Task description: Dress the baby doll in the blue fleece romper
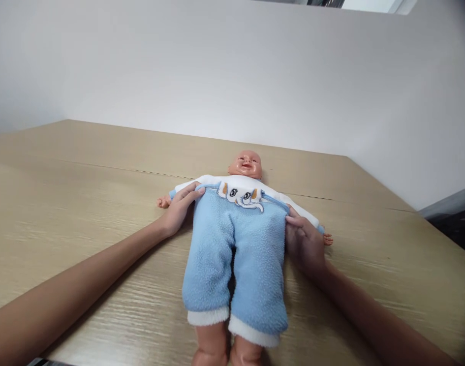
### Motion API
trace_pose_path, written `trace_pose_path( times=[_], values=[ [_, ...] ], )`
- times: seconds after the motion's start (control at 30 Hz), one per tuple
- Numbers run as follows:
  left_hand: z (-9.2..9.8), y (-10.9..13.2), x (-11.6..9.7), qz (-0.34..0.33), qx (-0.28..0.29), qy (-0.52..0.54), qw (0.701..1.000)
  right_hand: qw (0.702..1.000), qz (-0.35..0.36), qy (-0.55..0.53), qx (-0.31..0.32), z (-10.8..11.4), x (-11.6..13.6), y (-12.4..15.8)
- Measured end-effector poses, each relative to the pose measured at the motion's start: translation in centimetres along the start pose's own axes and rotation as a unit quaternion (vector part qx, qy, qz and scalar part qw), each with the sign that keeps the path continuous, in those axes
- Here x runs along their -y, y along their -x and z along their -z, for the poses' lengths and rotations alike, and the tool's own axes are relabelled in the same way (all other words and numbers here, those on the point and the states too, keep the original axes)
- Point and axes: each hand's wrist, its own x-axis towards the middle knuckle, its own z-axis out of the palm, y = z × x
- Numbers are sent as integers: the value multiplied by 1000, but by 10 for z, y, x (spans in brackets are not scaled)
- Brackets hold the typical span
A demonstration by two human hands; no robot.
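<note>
A baby doll [246, 163] lies on its back on the wooden table [83, 203], head away from me. It wears a white top with an elephant picture and fluffy light-blue trousers [236, 244] with white cuffs. My left hand [179, 209] grips the left side of the trousers' waistband, fingers closed on the cloth near the doll's arm. My right hand [304, 240] holds the right side of the waistband at the doll's hip, fingers pinched on the fabric. The doll's bare legs stick out at the bottom edge.
A plain white wall [232, 66] stands behind the table's far edge. The table ends at the right [419, 208], where a dark floor area shows. A seam runs across the tabletop behind the doll.
</note>
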Motion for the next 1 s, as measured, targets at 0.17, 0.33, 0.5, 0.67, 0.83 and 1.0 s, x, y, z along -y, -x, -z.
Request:
trace_pose_path(
  times=[0.17, 0.33, 0.5, 0.67, 0.83, 1.0],
  values=[
    [0, 2, -5, -22, -7, -50, 998, 999, -34, 5, 16, 8, -4, -7],
    [-1, 1, -4, -42, -23, -76, 996, 996, -79, -15, 49, 10, 10, -16],
    [0, 1, 0, -74, -64, -85, 992, 995, -65, -46, 65, 12, 32, -32],
    [-1, 6, 5, -114, -112, -135, 978, 996, -11, -78, 39, 7, 40, -59],
    [-2, 6, 8, -129, -123, -172, 969, 998, 6, 16, 61, 1, 42, -85],
    [-3, 7, 5, -134, -106, -165, 971, 971, 126, 137, 149, -30, 63, -119]
  ],
)
